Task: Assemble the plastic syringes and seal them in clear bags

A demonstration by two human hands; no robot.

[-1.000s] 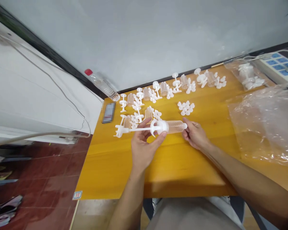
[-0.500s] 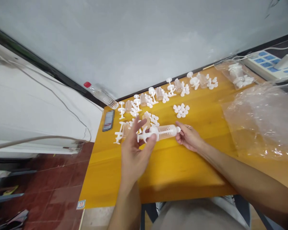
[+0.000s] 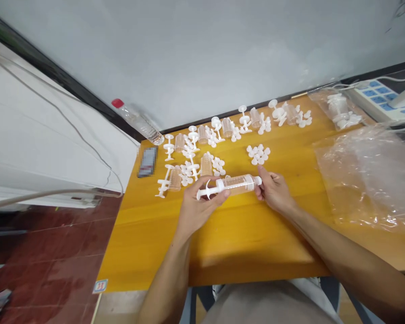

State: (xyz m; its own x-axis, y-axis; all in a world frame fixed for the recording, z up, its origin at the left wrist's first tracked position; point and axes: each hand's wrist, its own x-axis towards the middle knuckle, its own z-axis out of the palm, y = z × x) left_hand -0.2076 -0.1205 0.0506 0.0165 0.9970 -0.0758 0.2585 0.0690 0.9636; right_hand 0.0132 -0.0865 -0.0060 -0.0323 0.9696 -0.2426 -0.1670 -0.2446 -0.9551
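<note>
Syringe: one, centre of the frame, between both hands
Left hand: half-curled, gripping the collar end
Right hand: nearly closed, pinching the tip
Loose barrels: seven — five behind, two in front, above centre
Loose plungers: seven, likewise
Bottle: one, upper left
Change: syringe's plunger handle — far out left a second ago, now close to the collar

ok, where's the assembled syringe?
Head view, slightly right of centre: the syringe is over the table, left hand at its plunger end, right hand at its tip.
</note>
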